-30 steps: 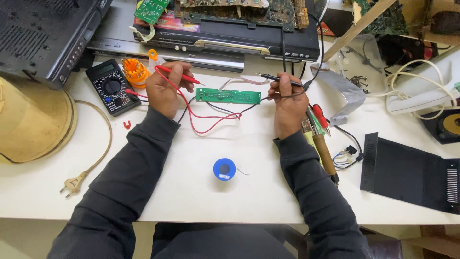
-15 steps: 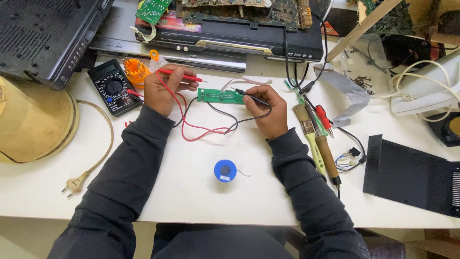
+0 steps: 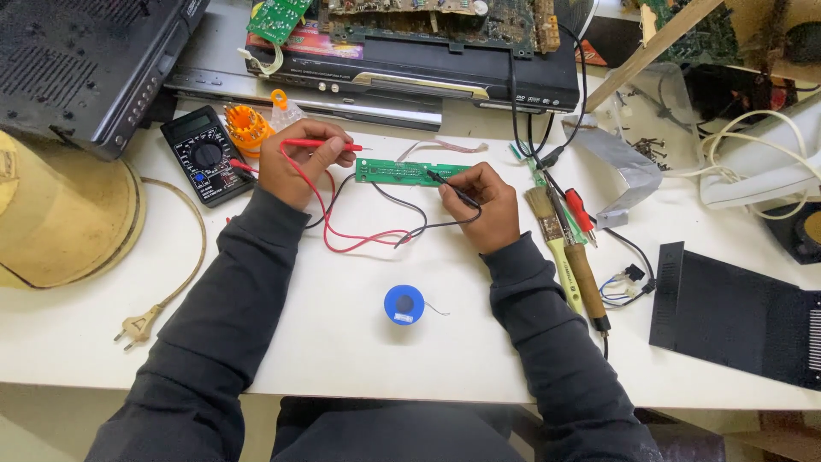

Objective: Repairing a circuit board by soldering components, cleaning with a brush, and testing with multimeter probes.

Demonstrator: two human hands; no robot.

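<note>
The left hand is clenched around a red probe whose tip points toward 3 o'clock, just short of the narrow green circuit board lying flat on the white counter. The right hand, at the board's 4 o'clock, pinches a black probe with its tip on the board's right half. A black multimeter lies at the left hand's 9 o'clock, a blue solder spool at the board's 6 o'clock.

One head-worn view looks steeply down, close over the white workbench from its near edge.
</note>
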